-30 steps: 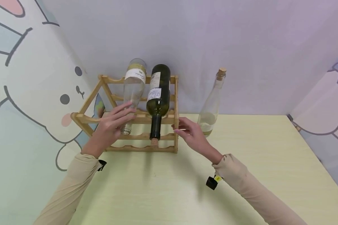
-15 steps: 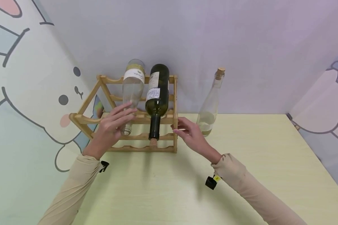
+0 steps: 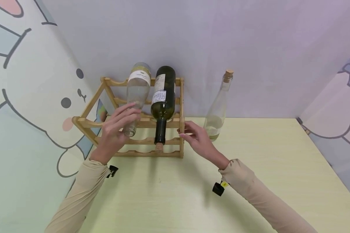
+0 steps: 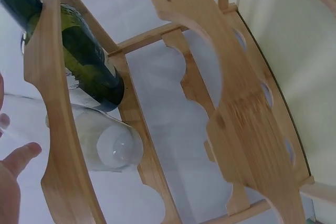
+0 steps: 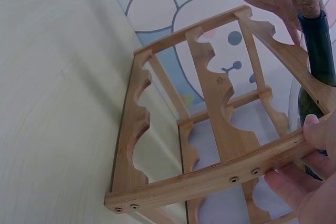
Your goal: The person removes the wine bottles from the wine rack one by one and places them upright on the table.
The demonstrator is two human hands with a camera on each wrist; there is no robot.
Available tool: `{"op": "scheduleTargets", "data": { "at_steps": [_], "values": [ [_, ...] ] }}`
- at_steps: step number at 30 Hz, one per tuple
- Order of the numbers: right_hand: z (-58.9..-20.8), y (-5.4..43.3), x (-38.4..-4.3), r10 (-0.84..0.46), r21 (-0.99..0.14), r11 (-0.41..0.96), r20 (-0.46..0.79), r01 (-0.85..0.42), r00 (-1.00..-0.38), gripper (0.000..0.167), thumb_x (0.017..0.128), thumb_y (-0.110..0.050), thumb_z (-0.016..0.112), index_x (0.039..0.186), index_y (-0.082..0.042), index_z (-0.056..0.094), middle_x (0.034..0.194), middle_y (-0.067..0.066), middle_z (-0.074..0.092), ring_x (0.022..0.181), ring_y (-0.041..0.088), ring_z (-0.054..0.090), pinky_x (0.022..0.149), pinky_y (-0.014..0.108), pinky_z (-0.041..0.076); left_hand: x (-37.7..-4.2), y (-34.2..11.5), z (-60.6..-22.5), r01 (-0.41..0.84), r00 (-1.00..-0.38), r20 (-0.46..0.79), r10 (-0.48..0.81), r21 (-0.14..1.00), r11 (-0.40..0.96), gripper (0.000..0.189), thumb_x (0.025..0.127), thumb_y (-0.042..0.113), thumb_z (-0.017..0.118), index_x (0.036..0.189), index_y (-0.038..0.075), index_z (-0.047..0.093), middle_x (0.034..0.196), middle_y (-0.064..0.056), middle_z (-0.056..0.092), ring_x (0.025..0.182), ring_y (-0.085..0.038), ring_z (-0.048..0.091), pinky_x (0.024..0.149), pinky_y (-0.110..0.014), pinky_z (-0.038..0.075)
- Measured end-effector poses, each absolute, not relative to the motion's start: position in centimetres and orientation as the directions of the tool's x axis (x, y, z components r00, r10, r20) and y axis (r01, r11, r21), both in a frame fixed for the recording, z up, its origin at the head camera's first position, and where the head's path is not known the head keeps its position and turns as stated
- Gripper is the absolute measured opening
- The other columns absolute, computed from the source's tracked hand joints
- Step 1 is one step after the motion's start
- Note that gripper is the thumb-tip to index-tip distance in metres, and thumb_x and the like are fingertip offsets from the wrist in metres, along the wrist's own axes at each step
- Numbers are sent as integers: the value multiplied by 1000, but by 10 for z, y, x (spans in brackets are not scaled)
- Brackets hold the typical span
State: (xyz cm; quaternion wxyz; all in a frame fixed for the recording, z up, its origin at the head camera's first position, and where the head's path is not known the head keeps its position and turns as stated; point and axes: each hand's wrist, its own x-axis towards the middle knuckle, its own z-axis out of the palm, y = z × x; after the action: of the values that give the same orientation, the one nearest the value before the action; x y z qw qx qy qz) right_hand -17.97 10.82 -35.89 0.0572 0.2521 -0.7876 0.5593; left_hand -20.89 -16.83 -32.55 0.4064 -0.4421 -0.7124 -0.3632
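A wooden wine rack [image 3: 138,154] stands against the back wall. On its top tier lie a clear glass bottle [image 3: 138,89] and a dark green wine bottle [image 3: 163,106], both with necks toward me. My left hand [image 3: 113,131] holds the clear bottle near its neck, fingers over the glass; its mouth shows below them. The green bottle's neck, closed by a cork [image 5: 307,1], is beside that hand in the right wrist view. My right hand [image 3: 199,139] grips the rack's right-hand front post, thumb on one side and fingers on the other, as the right wrist view shows.
A second clear bottle [image 3: 215,113], with a cork in its mouth, stands upright on the pale table [image 3: 256,155] to the right of my right hand. A cartoon-printed wall [image 3: 40,97] rises close on the left. The rack's lower tier holds no bottle.
My left hand has shifted slightly, and the clear bottle's neck has risen a little with its label turned somewhat. The right hand keeps its hold on the rack; the green bottle stays put.
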Motion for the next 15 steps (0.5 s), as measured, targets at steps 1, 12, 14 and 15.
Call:
{"op": "scheduleTargets", "data": {
  "at_steps": [1, 12, 14, 15],
  "values": [
    [-359, 108, -180, -334, -854, 246, 370, -459, -867, 30, 90, 2, 60, 120, 3, 56, 105, 18, 66, 99, 32, 63, 78, 33, 56, -208, -167, -324, 927, -282, 906, 315, 172, 334, 47, 68, -33, 47, 97, -4, 69, 106, -18, 67, 112, -39, 56, 99, -38, 44],
    [-361, 108, -180, -334, -843, 257, 381, -472, -862, 29, 90, 2, 59, 119, 3, 56, 104, 17, 66, 98, 32, 64, 77, 32, 56, -198, -152, -307, 941, -246, 966, 78, 219, 258, 15, 81, -10, 53, 87, -11, 66, 93, -24, 67, 103, -43, 60, 93, -44, 48],
    [-361, 108, -181, -334, -843, 256, 383, -474, -861, 29, 91, 2, 59, 119, 3, 56, 104, 17, 66, 98, 32, 63, 77, 32, 56, -198, -150, -306, 940, -239, 970, 44, 219, 261, 10, 81, -8, 57, 86, -11, 65, 91, -24, 67, 101, -43, 61, 92, -45, 49],
    [-361, 108, -181, -335, -843, 255, 383, -474, -861, 29, 91, 2, 59, 119, 3, 56, 104, 17, 66, 98, 32, 63, 77, 32, 56, -197, -149, -305, 941, -237, 971, 28, 222, 257, 9, 81, -6, 59, 86, -12, 64, 91, -25, 67, 101, -43, 61, 92, -46, 48]
  ]
}}
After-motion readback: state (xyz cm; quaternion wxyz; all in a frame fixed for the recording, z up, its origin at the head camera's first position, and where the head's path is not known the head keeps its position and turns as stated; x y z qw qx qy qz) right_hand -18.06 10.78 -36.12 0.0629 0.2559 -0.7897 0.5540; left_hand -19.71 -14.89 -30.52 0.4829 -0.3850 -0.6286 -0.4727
